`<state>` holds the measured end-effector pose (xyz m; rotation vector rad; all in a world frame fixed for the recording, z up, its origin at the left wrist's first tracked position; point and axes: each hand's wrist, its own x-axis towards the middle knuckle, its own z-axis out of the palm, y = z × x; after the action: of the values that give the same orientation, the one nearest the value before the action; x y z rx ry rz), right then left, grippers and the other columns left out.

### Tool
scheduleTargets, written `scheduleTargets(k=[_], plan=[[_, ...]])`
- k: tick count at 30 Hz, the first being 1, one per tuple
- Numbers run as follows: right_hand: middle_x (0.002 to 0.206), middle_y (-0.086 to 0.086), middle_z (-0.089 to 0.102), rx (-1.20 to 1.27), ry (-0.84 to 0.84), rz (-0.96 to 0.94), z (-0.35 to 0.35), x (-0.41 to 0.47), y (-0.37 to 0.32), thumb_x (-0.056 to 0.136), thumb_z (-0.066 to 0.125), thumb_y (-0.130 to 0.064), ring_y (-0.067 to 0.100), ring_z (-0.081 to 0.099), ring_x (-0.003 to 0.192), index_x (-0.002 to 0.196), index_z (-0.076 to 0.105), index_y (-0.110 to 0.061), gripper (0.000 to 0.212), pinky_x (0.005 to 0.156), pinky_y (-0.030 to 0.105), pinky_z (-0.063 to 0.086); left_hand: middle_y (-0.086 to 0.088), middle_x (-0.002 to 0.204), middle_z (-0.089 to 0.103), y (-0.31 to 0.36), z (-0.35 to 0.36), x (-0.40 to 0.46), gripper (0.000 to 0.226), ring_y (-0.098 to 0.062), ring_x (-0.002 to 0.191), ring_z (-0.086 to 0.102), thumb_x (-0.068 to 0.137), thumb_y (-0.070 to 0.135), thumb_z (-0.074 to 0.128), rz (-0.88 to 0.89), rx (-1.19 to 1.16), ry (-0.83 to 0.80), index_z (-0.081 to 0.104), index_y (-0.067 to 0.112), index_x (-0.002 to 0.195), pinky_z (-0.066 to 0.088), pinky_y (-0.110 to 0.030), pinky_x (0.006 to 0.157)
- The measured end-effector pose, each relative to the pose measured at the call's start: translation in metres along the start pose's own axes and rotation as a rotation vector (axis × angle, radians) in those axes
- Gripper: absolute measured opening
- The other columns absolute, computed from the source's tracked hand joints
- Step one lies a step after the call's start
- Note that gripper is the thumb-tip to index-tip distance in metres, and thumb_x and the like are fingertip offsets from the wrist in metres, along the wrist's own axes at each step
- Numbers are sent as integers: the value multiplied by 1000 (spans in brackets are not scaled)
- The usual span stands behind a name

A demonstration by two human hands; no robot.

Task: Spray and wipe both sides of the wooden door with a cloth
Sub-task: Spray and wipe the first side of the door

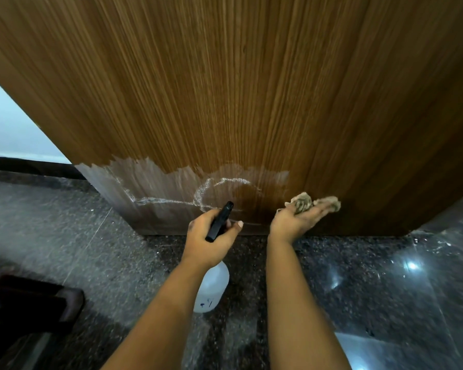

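Head view: my left hand grips the spray bottle, nozzle aimed at the door bottom. My right hand, palm up and open, carries the cloth touching the door, right of the nozzle.

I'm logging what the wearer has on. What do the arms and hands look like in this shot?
Both forearms are bare from the frame edge to the wrist, no sleeves showing. The left hand and right hand wear no gloves, and no rings, watch or bands are visible.
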<state>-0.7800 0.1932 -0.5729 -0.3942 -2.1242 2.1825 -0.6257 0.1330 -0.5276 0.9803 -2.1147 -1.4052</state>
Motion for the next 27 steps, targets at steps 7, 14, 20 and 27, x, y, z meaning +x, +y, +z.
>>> scheduleTargets(k=[7,14,20,27], plan=[[159,12,10,-803,-287,-1385,26,-7,35,87,46,-28,31,2,149,153,18,-12,73,119,47,0,2,65,57,7,-13,2,24,-20,64,55,87,25,79,-4,-32,5,62,9,80,47,-35,65],[160,-5,18,-1370,-670,-2308,-20,71,80,82,58,-28,22,14,146,150,31,-15,75,119,44,-2,13,57,54,3,-26,-7,24,-11,56,51,88,25,77,12,-72,-74,60,12,78,42,-31,61],[155,-1,28,-812,-97,-1878,7,47,-31,100,32,-20,24,28,140,156,16,-19,58,110,44,21,10,59,54,-11,-37,-7,22,-14,60,52,88,26,78,-48,-116,-31,61,15,76,43,-33,63],[148,-6,40,-651,33,-1960,45,10,-29,97,39,-25,20,39,133,147,43,-21,50,105,42,26,5,60,55,-7,-22,-4,25,-5,54,51,88,22,76,60,44,-50,59,9,77,42,-20,55]])
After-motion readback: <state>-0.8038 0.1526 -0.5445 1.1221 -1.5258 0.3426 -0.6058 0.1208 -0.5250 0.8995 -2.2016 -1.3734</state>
